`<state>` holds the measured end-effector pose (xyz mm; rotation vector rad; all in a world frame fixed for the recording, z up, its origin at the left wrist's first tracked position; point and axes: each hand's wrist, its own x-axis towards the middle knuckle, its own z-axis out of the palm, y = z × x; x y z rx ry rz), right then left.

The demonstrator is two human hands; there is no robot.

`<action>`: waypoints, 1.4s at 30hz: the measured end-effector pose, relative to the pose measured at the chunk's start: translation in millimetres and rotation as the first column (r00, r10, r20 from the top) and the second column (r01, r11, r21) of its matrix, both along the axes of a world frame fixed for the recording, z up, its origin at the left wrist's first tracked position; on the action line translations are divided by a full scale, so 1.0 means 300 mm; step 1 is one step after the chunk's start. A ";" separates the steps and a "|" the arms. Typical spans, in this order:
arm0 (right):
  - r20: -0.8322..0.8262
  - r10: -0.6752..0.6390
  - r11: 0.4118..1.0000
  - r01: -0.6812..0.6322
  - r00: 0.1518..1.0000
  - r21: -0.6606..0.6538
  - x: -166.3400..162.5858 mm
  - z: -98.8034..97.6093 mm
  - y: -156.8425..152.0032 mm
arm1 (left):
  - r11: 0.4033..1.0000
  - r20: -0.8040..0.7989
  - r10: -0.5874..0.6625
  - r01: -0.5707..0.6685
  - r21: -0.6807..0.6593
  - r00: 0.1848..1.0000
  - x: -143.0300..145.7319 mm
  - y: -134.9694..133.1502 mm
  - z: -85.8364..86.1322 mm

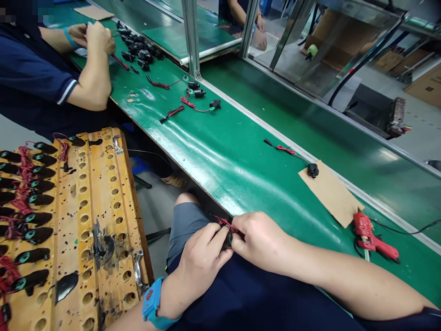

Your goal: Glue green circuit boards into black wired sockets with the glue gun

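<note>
Close to my body, at the table's front edge, my left hand (206,252) and my right hand (257,235) meet around a small black wired part (228,239). Its red-and-black wire (222,221) pokes out above my fingertips, and a bit of green shows between them. Both hands are closed in a pinch, and my fingers hide most of the part. A similar black part (313,170) with a red wire rests on a piece of cardboard (332,195) further right. Beyond my right forearm lies a red glue gun (374,239) with a black cord.
At left stands a stained wooden rack (99,184) with rows of holes and several black wired parts (39,216). A co-worker's hands (98,39) work beside a pile of black parts (138,46) on the green table (241,156). A metal frame post (190,37) rises behind.
</note>
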<state>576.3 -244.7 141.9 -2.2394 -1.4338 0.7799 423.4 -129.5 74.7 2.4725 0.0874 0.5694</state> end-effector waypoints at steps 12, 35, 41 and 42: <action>-0.032 -0.099 0.990 0.102 0.995 0.100 0.025 0.030 -0.054 | 0.972 0.028 0.053 -0.045 -0.233 0.998 -0.005 0.007 0.005; -0.335 -0.067 0.949 0.163 0.940 0.270 0.046 -0.066 -0.012 | 0.890 0.046 0.255 -0.216 -0.400 0.966 -0.097 0.044 0.040; -0.025 0.231 0.786 -0.171 0.973 0.594 -0.012 -0.029 -0.005 | 0.873 0.019 0.312 -0.278 -0.400 0.950 -0.120 0.047 0.047; 0.056 0.292 0.749 -0.265 0.955 0.607 -0.022 -0.019 -0.004 | 0.875 0.012 0.307 -0.278 -0.396 0.952 -0.124 0.046 0.046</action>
